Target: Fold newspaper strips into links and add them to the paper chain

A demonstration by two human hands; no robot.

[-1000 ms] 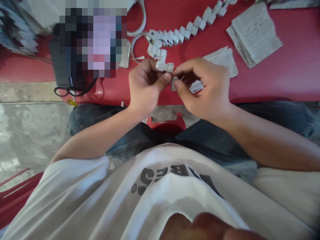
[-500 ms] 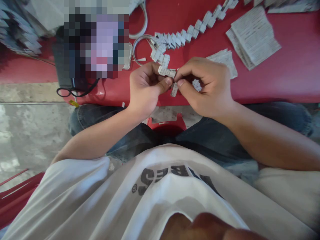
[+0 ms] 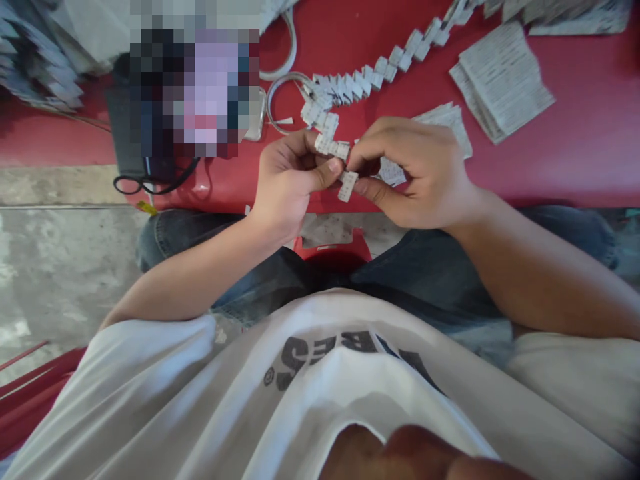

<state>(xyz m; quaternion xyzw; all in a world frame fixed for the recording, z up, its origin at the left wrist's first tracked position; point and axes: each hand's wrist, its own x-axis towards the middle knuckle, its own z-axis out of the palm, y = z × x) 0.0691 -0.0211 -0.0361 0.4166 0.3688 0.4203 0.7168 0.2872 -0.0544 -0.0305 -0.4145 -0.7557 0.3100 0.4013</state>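
A long chain of folded newspaper links (image 3: 350,83) lies across the red table (image 3: 575,147) and ends between my hands. My left hand (image 3: 287,183) pinches the chain's near end between thumb and fingers. My right hand (image 3: 415,173) is closed around a small folded paper piece (image 3: 347,186) and presses it against the chain's end. More folded paper shows inside my right palm (image 3: 390,172).
A stack of cut newspaper slips (image 3: 503,80) lies at the back right, a smaller pile (image 3: 450,120) behind my right hand. Two white rings (image 3: 280,93), a dark pouch (image 3: 125,133) and black scissors (image 3: 145,181) sit at the left. Folded paper stacks (image 3: 35,60) are far left.
The loose paper piece has turned and now sticks out lower between my thumbs. My right hand has shifted slightly down and its fingers have rolled over the piece.
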